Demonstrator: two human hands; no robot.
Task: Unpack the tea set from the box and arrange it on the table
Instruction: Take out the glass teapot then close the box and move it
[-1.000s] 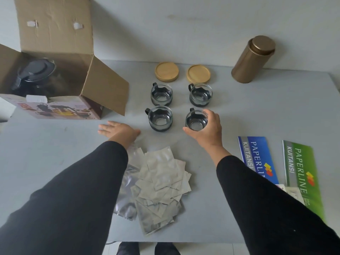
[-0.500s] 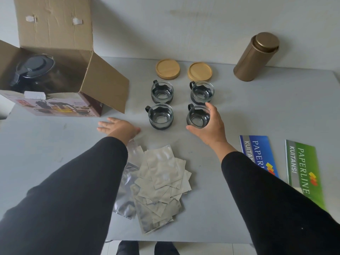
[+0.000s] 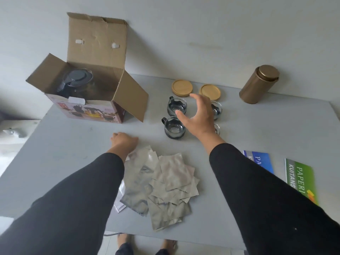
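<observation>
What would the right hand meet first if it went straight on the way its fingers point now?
Probably the left wooden coaster: the right hand hangs open over the cups, fingers aimed up-left toward it. Its height above the table is unclear.

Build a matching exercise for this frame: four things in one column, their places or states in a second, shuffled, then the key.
Things
1. teapot
2. gold canister
3. foil sachets
4. left hand

Places or states
A. piled near the table's front edge, between the two sleeves
B. resting on the table, holding nothing
C. inside the open cardboard box
D. upright at the back right of the table, lid on

Pairs: 1-C, 2-D, 3-A, 4-B
</observation>
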